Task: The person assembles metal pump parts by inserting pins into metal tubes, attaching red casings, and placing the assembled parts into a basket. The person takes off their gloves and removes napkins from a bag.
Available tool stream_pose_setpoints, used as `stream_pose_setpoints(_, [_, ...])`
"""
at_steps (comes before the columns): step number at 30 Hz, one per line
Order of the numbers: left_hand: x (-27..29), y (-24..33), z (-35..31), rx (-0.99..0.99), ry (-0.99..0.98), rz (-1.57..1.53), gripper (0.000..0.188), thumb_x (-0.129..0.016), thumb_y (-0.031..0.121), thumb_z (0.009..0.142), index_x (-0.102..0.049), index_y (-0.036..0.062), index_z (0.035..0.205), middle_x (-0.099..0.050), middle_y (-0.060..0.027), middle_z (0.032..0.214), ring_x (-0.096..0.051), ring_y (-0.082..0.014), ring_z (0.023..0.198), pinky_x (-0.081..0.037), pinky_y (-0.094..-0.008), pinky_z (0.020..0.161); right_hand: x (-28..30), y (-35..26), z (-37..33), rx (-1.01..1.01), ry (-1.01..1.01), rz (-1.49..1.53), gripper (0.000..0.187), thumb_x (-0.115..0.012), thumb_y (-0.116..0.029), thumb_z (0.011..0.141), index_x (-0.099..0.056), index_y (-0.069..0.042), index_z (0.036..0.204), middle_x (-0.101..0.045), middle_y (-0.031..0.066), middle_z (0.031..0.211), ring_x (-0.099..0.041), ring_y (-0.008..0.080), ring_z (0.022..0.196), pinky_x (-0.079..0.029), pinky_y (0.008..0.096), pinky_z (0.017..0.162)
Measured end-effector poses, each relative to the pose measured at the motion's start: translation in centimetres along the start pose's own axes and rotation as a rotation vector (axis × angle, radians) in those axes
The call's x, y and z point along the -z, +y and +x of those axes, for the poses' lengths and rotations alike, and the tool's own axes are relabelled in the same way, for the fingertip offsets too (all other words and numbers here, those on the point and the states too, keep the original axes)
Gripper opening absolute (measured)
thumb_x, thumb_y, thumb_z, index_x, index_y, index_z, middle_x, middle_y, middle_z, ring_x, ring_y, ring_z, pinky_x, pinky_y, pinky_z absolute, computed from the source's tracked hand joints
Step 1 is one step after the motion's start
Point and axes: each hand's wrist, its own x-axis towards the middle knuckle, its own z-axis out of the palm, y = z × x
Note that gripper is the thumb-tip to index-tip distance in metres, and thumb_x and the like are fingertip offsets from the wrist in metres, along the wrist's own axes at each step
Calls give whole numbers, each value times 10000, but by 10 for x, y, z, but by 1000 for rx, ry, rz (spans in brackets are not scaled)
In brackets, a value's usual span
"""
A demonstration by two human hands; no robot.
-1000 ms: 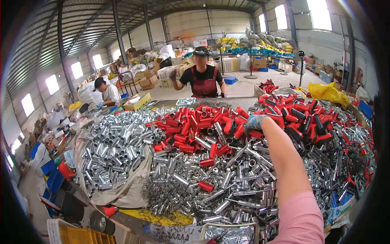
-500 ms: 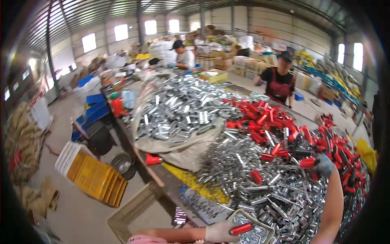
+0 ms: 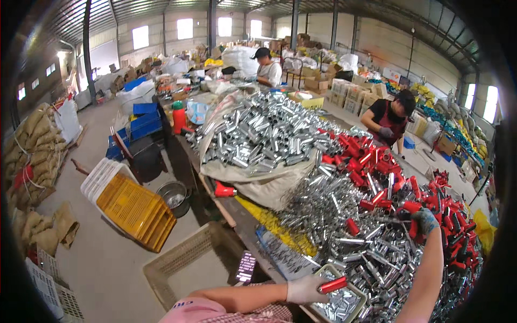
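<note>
The person's left hand point(image 3: 307, 289), in a pale knitted glove, is closed round a slim, glossy red cylinder point(image 3: 334, 285) – its long axis runs out from the grip toward two o'clock, above a pale plastic rectangular tray point(image 3: 357, 288) of small silver metal pins. The red cylinder lies at about eight o'clock from the right hand, and the left hand alone has it. The right hand point(image 3: 426, 221), in a grey-blue glove, reaches into the heap with fingers bent; a short, hollow red shell point(image 3: 412, 206) sits at its fingertips, toward half past ten – whether it is gripped cannot be told. The right hand is clearly the nearer to that shell.

As for writing, the pink sleeve point(image 3: 199, 310) carries dark lettering, partly lost in its folds. At eleven o'clock from the left hand, a dark rectangular panel point(image 3: 246, 267) shows rows of light print, too small to read. Beyond it, a blue-and-white printed sheet point(image 3: 277, 250) lies along the table edge, its print unclear. Farther off, toward one o'clock, a co-worker in a dark red apron point(image 3: 397, 127) bends over the far side of the heap
</note>
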Motion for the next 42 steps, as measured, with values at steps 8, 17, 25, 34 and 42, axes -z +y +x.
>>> stream_pose_setpoints(8, [3,14,3,-55,1,-84,457,-719,344,768,-598,2,1046,-610,-132,679,-646,-220,663,-506,-373,646,14,42,-66,222,75,-309,608,-684,9,613,-593,-56,1211,-653,45,929,-610,140,752,-500,305,695])
stream_pose_setpoints(17, [-12,13,-7,-203,131,62,429,-706,339,775,-614,29,1057,-661,-166,737,-678,-302,705,-533,-404,695,-45,33,-240,516,33,692,569,-701,-429,805,-550,-59,1209,-579,12,857,-571,138,751,-497,324,662])
stream_pose_setpoints(25, [-26,15,-38,-409,109,482,252,-667,236,767,-580,68,933,-640,-172,738,-649,-379,746,-516,-480,690,-104,31,-384,-23,85,-378,492,-812,-60,558,-672,-24,1028,-683,74,877,-657,170,805,-544,307,725])
stream_pose_setpoints(34, [-41,29,-72,-416,-155,346,246,-710,208,696,-630,35,851,-651,-169,766,-657,-362,793,-522,-441,709,-128,39,-394,620,-303,-1065,535,-794,-215,583,-687,-93,1093,-682,144,964,-666,296,844,-528,397,760])
stream_pose_setpoints(42, [-45,33,-84,-340,-213,474,222,-703,217,681,-626,41,794,-654,-173,774,-653,-373,773,-524,-444,687,-148,35,-404,362,-329,-672,463,-775,-168,636,-698,-144,1091,-691,133,813,-638,361,675,-514,443,680])
